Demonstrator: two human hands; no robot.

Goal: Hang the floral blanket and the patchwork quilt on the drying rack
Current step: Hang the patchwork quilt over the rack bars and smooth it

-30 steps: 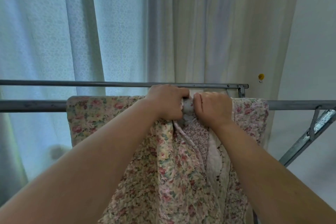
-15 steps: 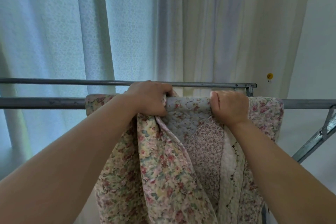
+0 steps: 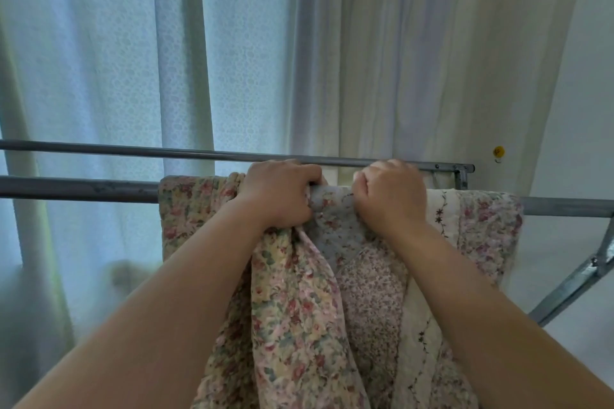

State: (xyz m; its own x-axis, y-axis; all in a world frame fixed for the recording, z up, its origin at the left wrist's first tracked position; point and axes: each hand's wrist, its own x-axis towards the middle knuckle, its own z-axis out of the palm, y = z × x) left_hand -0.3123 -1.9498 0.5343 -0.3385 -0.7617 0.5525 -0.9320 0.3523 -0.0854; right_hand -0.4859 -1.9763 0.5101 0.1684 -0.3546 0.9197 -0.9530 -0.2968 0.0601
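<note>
On the near rail (image 3: 76, 188): our floral blanket (image 3: 186, 209) drapes at left, the patchwork quilt (image 3: 372, 292) just beside it toward the right.
Left hand (image 3: 279, 196): we grip the blanket's bunched fold, probably clearing room.
Right hand (image 3: 388, 196): we clench the quilt's top edge, likely to spread it.

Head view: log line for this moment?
left hand grips floral blanket | right hand grips patchwork quilt | both draped over near rack bar

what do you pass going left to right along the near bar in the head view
bar → blanket → left hand → right hand → quilt → brace
</note>
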